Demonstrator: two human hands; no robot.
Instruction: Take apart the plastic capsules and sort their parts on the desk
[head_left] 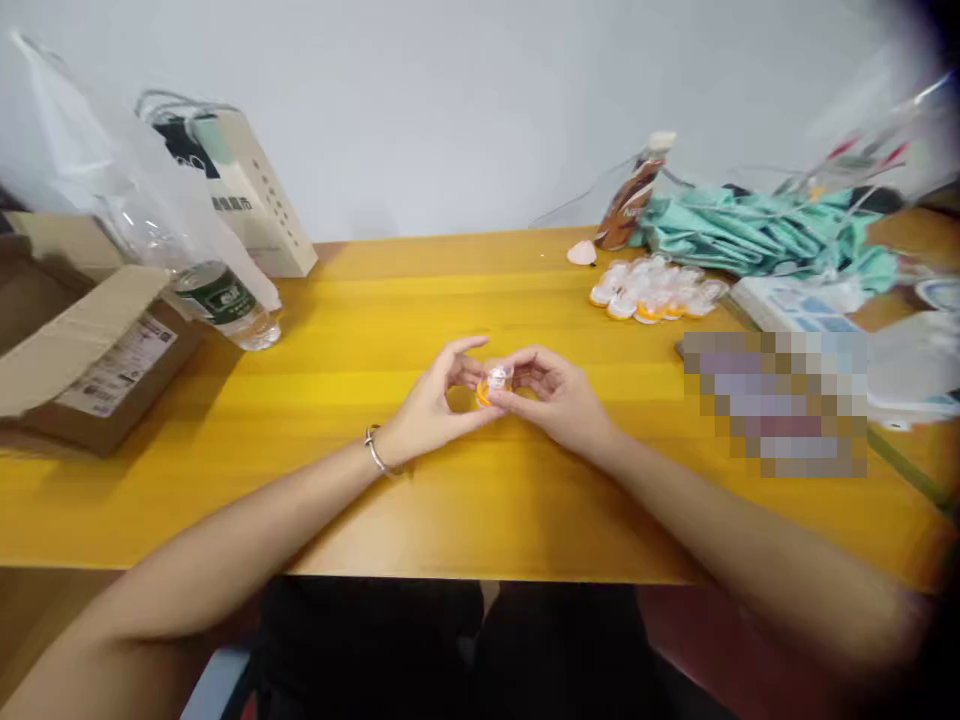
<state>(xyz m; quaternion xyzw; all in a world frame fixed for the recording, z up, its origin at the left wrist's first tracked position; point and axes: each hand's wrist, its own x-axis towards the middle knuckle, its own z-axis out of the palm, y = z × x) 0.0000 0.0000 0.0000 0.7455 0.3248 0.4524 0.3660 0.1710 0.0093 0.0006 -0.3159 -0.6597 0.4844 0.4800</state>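
Note:
Over the middle of the table, both hands hold a small clear case with an orange base (484,391); a white figure-like shape shows in its clear part. My right hand (551,400) pinches the case between thumb and bent fingers. From the other side my left hand (439,398), a metal bangle at its wrist, closes thumb and fingers on the orange part, its index finger raised off it. Farther back on the right sits a cluster of similar clear cases with orange bases (652,290). The exact finger contacts are partly hidden.
At left stand an open cardboard box (112,370), a tilted water bottle (225,300) and a paper bag (255,190). Back right has a brown drink bottle (636,195), a green fabric heap (757,232) and a pink item (582,253). A blurred-out object (780,405) lies at right.

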